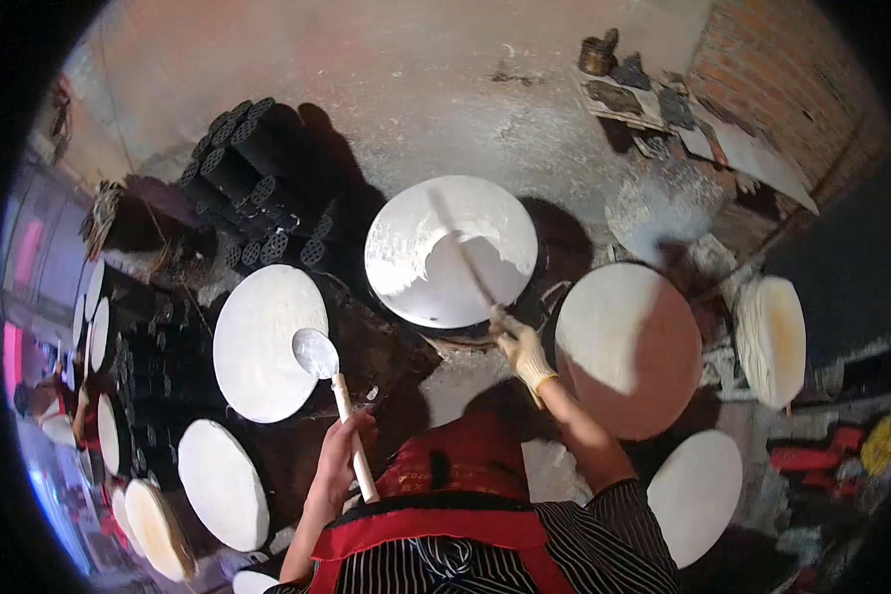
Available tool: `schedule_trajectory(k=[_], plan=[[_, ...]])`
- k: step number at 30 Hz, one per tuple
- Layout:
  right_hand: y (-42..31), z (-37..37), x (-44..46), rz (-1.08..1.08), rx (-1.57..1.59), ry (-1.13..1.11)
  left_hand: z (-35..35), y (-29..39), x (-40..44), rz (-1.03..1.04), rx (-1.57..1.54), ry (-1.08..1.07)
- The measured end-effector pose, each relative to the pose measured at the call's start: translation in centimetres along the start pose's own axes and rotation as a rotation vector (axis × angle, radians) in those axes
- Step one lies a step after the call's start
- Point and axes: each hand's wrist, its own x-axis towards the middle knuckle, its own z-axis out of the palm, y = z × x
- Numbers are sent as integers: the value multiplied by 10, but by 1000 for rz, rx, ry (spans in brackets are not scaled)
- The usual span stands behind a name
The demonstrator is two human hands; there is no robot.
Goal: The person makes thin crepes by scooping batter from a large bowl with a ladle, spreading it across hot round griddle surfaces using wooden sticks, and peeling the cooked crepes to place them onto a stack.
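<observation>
My left hand (345, 444), bare, is closed around the pale wooden handle of a metal ladle (315, 352). The ladle's bowl overlaps the edge of a round white sheet (262, 342) in this view; whether they touch I cannot tell. A knitted glove covers my right hand (523, 356), which is closed on a thin wooden stick (473, 272), blurred along its length. That stick reaches over the round griddle (386, 243) at the centre, which carries a white layer, patchy and bright at the left. My right forearm passes beside another white disc (619, 322).
Black honeycomb coal briquettes (252, 148) are piled behind on the left. Stacks of round sheets stand at the right (772, 342) and lower left (156, 530). More white discs (698, 500) flank me. A cluttered shelf (643, 104) is at the back right. Another person (54, 401) is at far left.
</observation>
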Motion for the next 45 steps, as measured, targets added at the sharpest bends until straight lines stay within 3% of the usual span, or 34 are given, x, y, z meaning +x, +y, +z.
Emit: schedule_trajectory(k=[2, 4, 7, 8, 10, 12, 14, 16, 18, 20, 22, 24, 26, 28, 30, 31, 34, 36, 38, 39, 40, 42, 43, 44, 45], plan=[[-36, 15, -60, 437, -361, -150, -30, 5, 8, 1, 135, -78], [-36, 22, -124, -121, -795, -295, -58, 7, 10, 4, 128, -125], [-47, 50, -201, -86, -780, -112, -104, 8, 7, -10, 141, -147], [-1, 43, -200, -356, -877, -57, -120, 6, 4, -37, 176, -138], [72, 65, -190, 60, -246, 166, -154, -3, -1, -34, 120, -154], [44, 184, -150, 40, -293, 141, -178, -6, -18, 19, 70, -124], [106, 239, -68, -262, -592, 160, -197, -3, -39, -27, 71, -36], [185, 279, 47, -302, -423, 182, -216, -9, -54, 34, 75, 9], [168, 330, 85, -28, -384, 236, -240, -22, -56, 92, 46, 35], [253, 308, 154, 282, 811, 181, -262, -36, -54, 131, 33, 15], [243, 329, 104, -110, -229, 560, -263, -33, -64, 131, 31, 46], [173, 320, 6, 326, 551, 280, -258, -25, -65, 130, 95, 45], [179, 268, -33, 451, 842, -59, -250, -17, -66, 93, 76, 5], [164, 243, -71, 341, 586, 225, -236, -10, -69, 153, 45, -9], [163, 194, -46, 345, 991, 391, -238, -12, -64, 110, -12, -58], [108, 204, -75, 281, 295, 357, -234, -11, -64, 110, 9, -65], [92, 224, -45, 154, 456, 353, -215, -8, -65, 133, 61, -93], [65, 267, -62, 276, 548, 226, -202, -10, -64, 155, 91, -119], [89, 252, -70, 478, 360, 68, -190, -16, -58, 166, 49, -185], [102, 241, -84, 143, -96, 112, -172, -10, -64, 116, 56, -126], [115, 203, -78, 408, 164, 148, -169, -14, -61, 121, 52, -134], [90, 144, -98, 420, 85, 277, -155, -14, -61, 106, 47, -125], [77, 124, -115, 176, -346, 165, -148, -12, -64, 107, 83, -147], [60, 80, -98, 415, 269, 108, -144, -27, -50, 91, 42, -154], [56, 86, -93, 320, 177, 169, -129, -25, -56, 91, 54, -136]])
